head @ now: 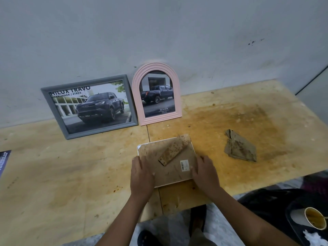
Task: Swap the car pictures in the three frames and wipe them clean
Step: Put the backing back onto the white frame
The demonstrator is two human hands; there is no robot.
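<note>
A white frame (174,170) lies face down on the wooden table, its stained brown backing and fold-out stand (174,150) facing up. My left hand (141,176) rests flat on its left edge and my right hand (205,172) presses on its right edge, fingers spread. A grey frame (89,106) with a dark pickup picture leans on the wall at the back left. Beside it stands a pink arched frame (157,94) showing a blue pickup. A stained brown cloth (239,146) lies crumpled to the right of my hands.
The plywood table (71,174) is stained orange-brown around the cloth. A dark printed sheet (4,161) pokes in at the left edge. A paper cup (313,218) sits on a dark tray at the lower right, off the table.
</note>
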